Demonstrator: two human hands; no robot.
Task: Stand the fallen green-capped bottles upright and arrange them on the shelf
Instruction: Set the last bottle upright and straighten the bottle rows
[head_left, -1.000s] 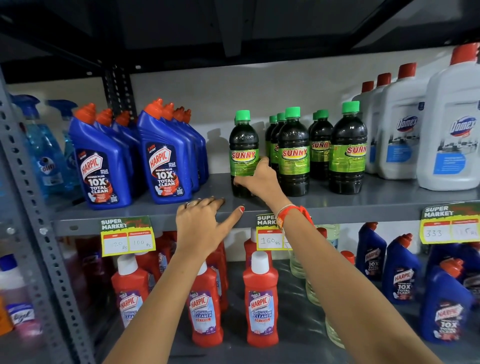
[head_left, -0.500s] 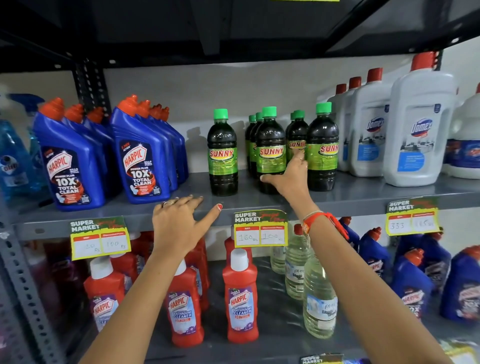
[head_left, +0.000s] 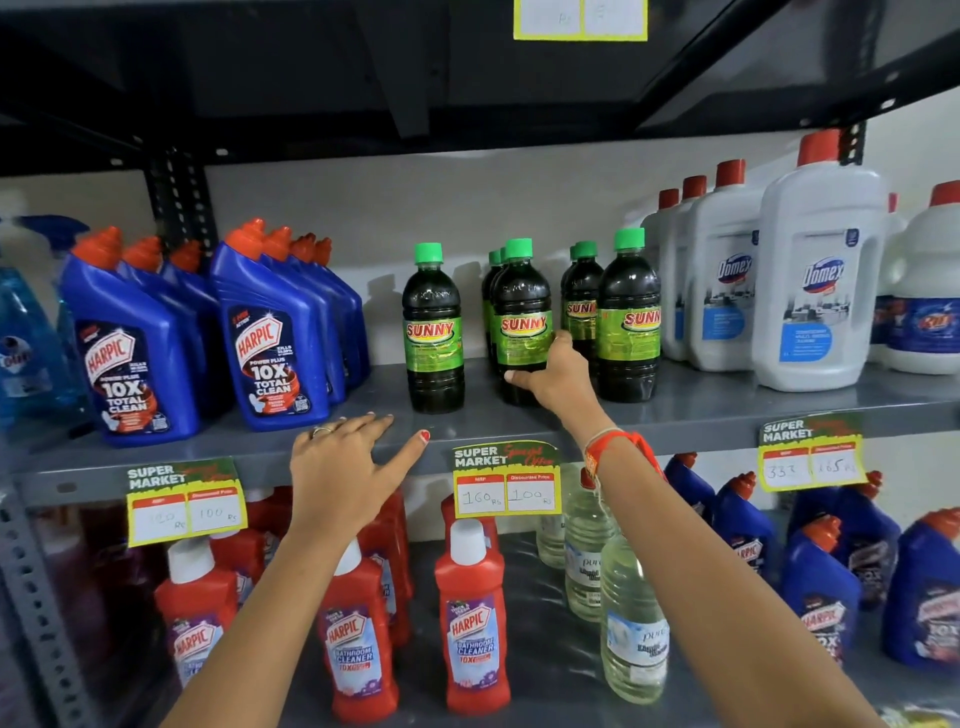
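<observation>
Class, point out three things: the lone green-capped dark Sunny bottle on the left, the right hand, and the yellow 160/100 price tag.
Lone green-capped dark Sunny bottle (head_left: 434, 332): head view, on its label.
Right hand (head_left: 553, 375): head view, on the back of the hand.
Yellow 160/100 price tag (head_left: 506, 493): head view, on the price boxes.

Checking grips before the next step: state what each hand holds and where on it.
The right hand grips the middle front green-capped bottle around its lower body, at the label's bottom edge. The left hand holds nothing; its fingers rest on the shelf edge.
</observation>
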